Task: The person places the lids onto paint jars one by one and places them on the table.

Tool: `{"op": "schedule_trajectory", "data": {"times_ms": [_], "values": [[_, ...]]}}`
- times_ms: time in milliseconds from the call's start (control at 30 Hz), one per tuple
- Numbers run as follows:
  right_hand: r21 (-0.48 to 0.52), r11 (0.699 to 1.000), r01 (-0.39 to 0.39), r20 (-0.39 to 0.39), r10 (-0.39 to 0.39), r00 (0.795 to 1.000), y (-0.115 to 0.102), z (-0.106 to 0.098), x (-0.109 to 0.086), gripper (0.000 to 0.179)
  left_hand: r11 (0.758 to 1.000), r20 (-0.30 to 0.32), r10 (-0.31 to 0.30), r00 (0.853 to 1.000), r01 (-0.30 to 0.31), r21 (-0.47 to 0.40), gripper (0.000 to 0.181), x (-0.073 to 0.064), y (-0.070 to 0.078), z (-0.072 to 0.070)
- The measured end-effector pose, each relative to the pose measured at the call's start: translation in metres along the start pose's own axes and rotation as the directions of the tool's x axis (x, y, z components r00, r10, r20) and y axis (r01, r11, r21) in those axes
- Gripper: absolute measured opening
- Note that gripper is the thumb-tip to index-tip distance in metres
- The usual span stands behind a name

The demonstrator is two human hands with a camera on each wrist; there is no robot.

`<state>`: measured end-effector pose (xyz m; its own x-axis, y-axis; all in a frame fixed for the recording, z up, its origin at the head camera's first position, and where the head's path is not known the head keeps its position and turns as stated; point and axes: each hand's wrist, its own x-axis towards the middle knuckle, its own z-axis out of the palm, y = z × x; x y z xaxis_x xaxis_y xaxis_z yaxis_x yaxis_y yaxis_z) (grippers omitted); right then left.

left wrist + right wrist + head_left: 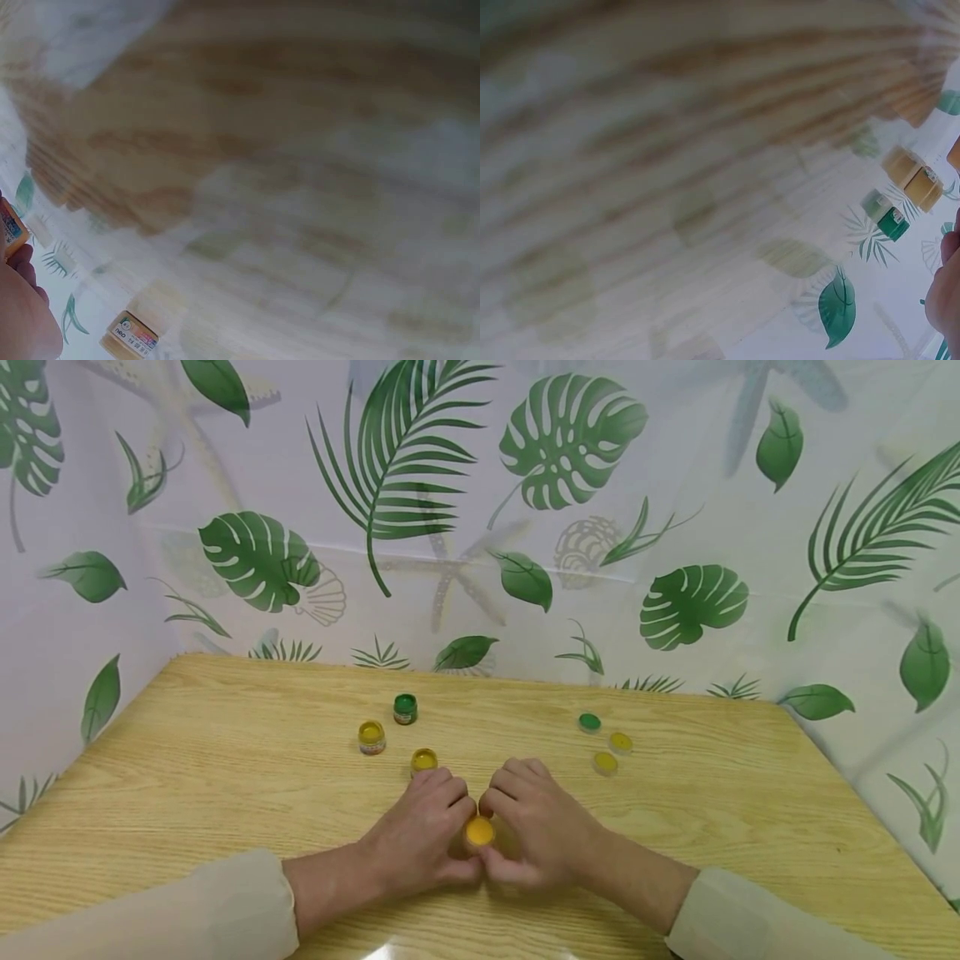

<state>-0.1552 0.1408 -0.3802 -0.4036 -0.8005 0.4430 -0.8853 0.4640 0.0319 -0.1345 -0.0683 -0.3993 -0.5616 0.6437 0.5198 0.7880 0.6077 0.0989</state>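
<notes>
A small paint jar with an orange-yellow top [480, 832] is between both hands, close over the table in the head view. My left hand [423, 835] grips it from the left, thumb toward me and fingers curled at the far side. From the other side my right hand [543, 827] pinches it with thumb and index finger. The left wrist view has the held jar's orange, labelled side [10, 232] at its left edge beside my fingers. Just past the left knuckles stands an open yellow paint jar [424, 760], partly hidden by that hand.
Another yellow jar [371, 737] and a green jar [405, 709] stand uncovered farther back. Toward the right lie a green lid [589, 722] and two yellow lids [620, 742]. A leaf-printed cloth [450, 527] hangs behind the wooden table [225, 760].
</notes>
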Motion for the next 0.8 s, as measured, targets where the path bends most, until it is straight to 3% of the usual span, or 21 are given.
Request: {"op": "schedule_trajectory", "data": {"times_ms": [233, 800], "values": [[-0.005, 0.999, 0.035, -0.018, -0.035, 0.999, 0.0015, 0.0014, -0.0003, 0.023, 1.000, -0.016, 0.001, 1.000, -0.001, -0.001, 0.032, -0.0001, 0.0000, -0.0001], [-0.018, 1.000, 0.004, 0.006, -0.004, 1.000, -0.0017, 0.0006, 0.0006, 0.025, 1.000, 0.007, -0.002, 1.000, 0.002, 0.015, 0.036, -0.0006, 0.0018, 0.0002]]}}
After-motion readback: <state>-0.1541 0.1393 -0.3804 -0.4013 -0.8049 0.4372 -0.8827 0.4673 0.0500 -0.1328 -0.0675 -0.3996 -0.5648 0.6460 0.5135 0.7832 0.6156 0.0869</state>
